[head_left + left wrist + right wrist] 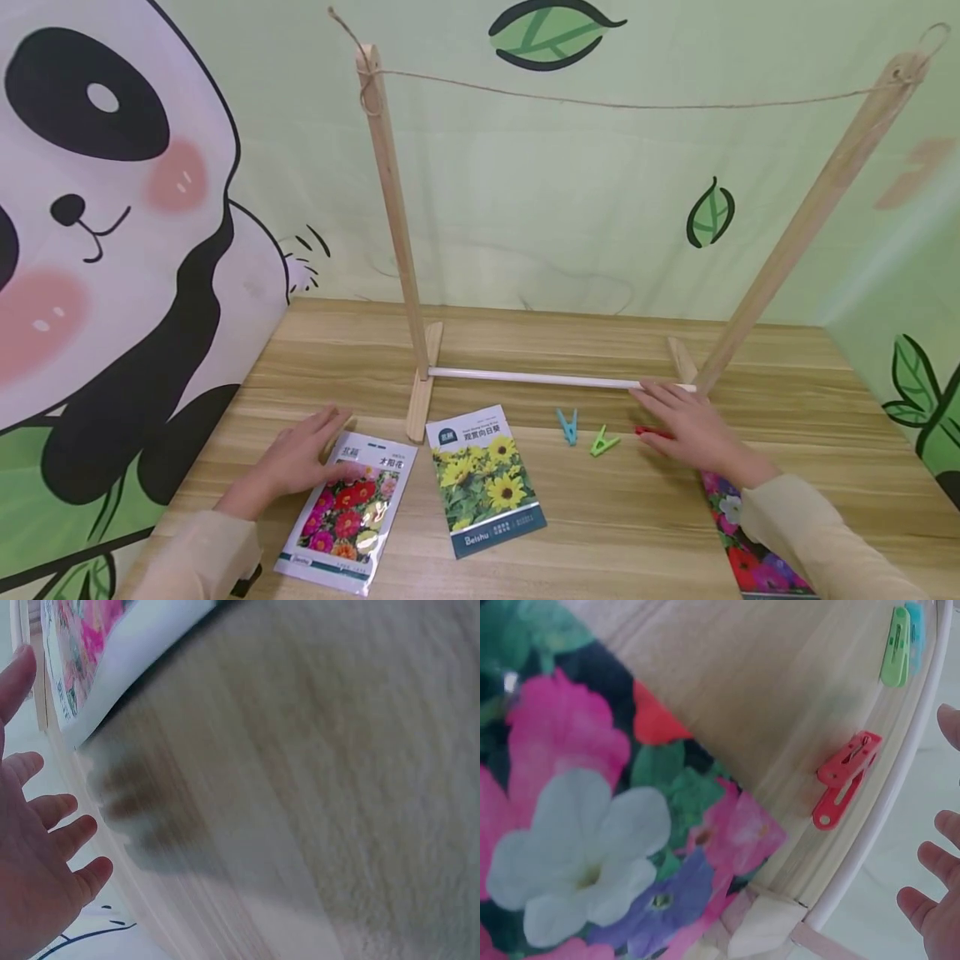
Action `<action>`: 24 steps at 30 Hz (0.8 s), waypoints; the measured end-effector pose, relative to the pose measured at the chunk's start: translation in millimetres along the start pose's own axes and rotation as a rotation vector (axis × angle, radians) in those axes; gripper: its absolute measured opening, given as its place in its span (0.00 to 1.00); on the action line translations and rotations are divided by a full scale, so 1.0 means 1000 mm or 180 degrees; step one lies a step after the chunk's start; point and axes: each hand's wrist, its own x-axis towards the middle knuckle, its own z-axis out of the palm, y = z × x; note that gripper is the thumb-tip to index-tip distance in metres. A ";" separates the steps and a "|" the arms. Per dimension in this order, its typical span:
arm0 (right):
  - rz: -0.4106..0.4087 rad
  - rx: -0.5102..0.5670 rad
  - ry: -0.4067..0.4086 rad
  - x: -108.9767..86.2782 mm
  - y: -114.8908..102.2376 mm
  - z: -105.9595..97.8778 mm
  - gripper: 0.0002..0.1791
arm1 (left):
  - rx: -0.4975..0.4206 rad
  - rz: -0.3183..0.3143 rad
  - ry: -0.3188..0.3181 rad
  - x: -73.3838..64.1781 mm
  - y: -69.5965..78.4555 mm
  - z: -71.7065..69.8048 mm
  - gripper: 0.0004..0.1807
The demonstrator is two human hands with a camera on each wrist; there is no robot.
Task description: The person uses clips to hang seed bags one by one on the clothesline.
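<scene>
My left hand [296,458] hovers at the upper left edge of a seed packet with red and pink flowers [348,512], its thumb overlapping the picture. In the left wrist view its fingers are spread, with nothing held. My right hand [690,429] is over a red clothespin [847,780], which it mostly hides in the head view. Its fingers are straight and apart in the right wrist view. Under the right forearm lies a petunia packet [585,855], partly covered. Between the hands are a sunflower packet [487,483], a blue clothespin [567,427] and a green clothespin [603,442].
Behind the packets stands a wooden frame with a left post [393,208], a right post [810,217] and a white bottom rod [532,377]. Twine [615,103] sags between the post tops. A panda-printed wall [247,350] borders the table [600,533] on the left.
</scene>
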 end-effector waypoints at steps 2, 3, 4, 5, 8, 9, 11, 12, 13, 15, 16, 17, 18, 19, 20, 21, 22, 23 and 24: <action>-0.0096 -0.0008 0.0099 0.001 0.000 0.003 0.34 | -0.0004 -0.0001 0.0006 -0.001 0.001 0.001 0.52; -0.0142 -0.0003 0.0146 0.001 0.000 0.004 0.33 | -0.0005 0.0001 0.0007 -0.001 0.002 0.001 0.51; -0.0178 0.0000 0.0183 0.001 0.000 0.005 0.33 | -0.0005 0.0006 0.0008 -0.001 0.002 0.001 0.51; -0.0206 -0.0003 0.0207 0.001 0.000 0.006 0.32 | -0.0002 0.0010 0.0011 -0.002 0.002 0.002 0.50; -0.0192 -0.0002 0.0203 0.003 -0.003 0.008 0.32 | -0.0001 0.0011 0.0010 -0.002 0.003 0.003 0.50; -0.0170 0.0005 0.0175 0.004 -0.004 0.008 0.32 | 0.0007 0.0009 0.0006 -0.002 0.003 0.003 0.50; -0.0112 0.0014 0.0099 0.005 -0.006 0.008 0.33 | 0.0018 0.0008 0.0004 -0.003 0.003 0.003 0.50; -0.0078 0.0023 0.0057 0.006 -0.008 0.007 0.34 | 0.0019 0.0005 -0.0001 -0.003 0.003 0.004 0.51; -0.0053 0.0028 0.0020 0.007 -0.009 0.007 0.34 | 0.0019 0.0001 -0.0007 -0.002 0.003 0.004 0.51; -0.0022 0.0056 -0.0038 0.009 -0.011 0.007 0.35 | 0.0020 -0.0003 -0.0011 -0.002 0.003 0.004 0.51; -0.0013 0.0064 -0.0055 0.010 -0.012 0.007 0.35 | 0.0020 -0.0005 -0.0011 -0.002 0.003 0.004 0.51; -0.0010 0.0075 -0.0064 0.011 -0.013 0.007 0.35 | 0.0022 -0.0006 -0.0012 -0.002 0.003 0.005 0.51; -0.0022 0.0079 -0.0059 0.011 -0.014 0.008 0.35 | 0.0024 -0.0005 -0.0009 -0.002 0.003 0.005 0.50; -0.0040 0.0082 -0.0046 0.012 -0.014 0.008 0.35 | 0.0028 -0.0003 -0.0006 -0.002 0.003 0.005 0.50; -0.0053 0.0085 -0.0037 0.013 -0.015 0.009 0.35 | 0.0036 0.0005 0.0002 -0.003 0.003 0.006 0.50; -0.0064 0.0077 -0.0020 0.013 -0.015 0.010 0.34 | 0.0037 0.0011 0.0006 -0.003 0.004 0.006 0.49; -0.0083 0.0066 -0.0008 0.014 -0.015 0.011 0.34 | 0.0040 0.0019 0.0014 -0.003 0.004 0.006 0.49; -0.0098 0.0058 0.0001 0.014 -0.016 0.012 0.34 | 0.0044 0.0031 0.0019 -0.003 0.004 0.007 0.48; -0.0109 0.0044 0.0010 0.015 -0.016 0.013 0.34 | 0.0052 0.0045 0.0030 -0.003 0.004 0.007 0.48</action>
